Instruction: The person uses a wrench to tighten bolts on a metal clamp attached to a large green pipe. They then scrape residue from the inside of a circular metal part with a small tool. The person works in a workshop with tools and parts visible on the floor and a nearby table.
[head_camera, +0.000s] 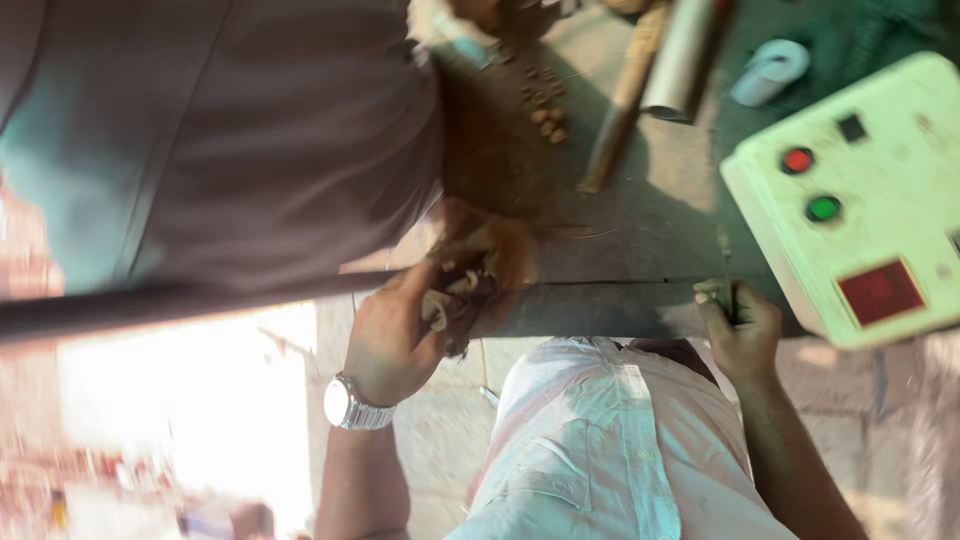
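Observation:
My left hand, with a silver wristwatch, is closed around a clump of small pale and brown pieces at the front edge of a dark workbench. My right hand rests on the same edge farther right, pinching a thin metal tool that points away across the bench. My white shirt fills the space between both arms. What exactly the clump is made of is too blurred to tell.
A white control box with red and green buttons stands at the right. A metal cylinder, a wooden stick, a white tape roll and small brown bits lie farther back. Another person's dark grey garment covers the upper left.

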